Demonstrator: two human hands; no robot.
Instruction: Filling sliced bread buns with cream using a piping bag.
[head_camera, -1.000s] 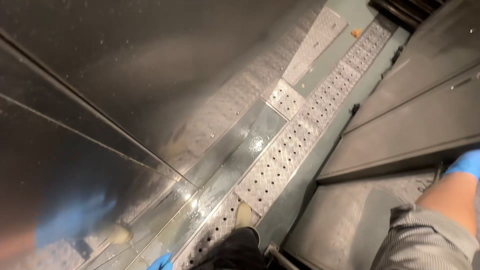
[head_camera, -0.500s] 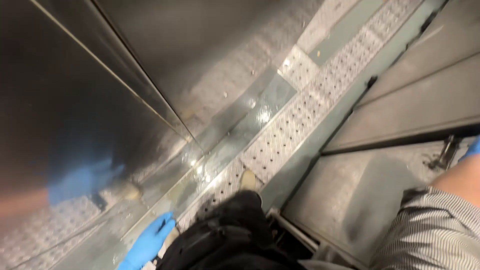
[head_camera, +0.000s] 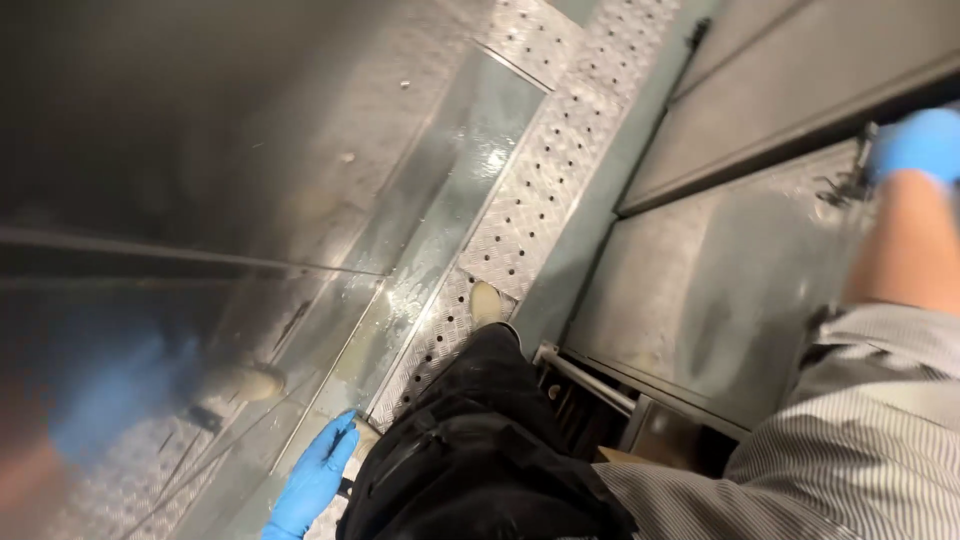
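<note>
- Right hand (head_camera: 922, 142), blue-gloved, closed on the latch (head_camera: 848, 185) at the steel door's (head_camera: 720, 290) upper edge, arm stretched to reach it.
- Left hand (head_camera: 312, 482), gloved, fingers loosely spread, hanging empty beside the dark trousers (head_camera: 480, 450).
- Shoe (head_camera: 486, 302) on the perforated floor plate (head_camera: 540, 200).
- Steel wall (head_camera: 200, 130) opposite mirrors a glove.

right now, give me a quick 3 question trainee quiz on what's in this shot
1. True or false: both hands wear blue gloves.
2. What is the right hand touching? A) a metal latch on the steel door B) a mop C) a cup
3. What kind of floor strip does the shoe stand on?

Key
1. True: the left hand and the right hand are both in blue gloves.
2. A, the latch on the steel door.
3. Perforated metal plate.
</note>
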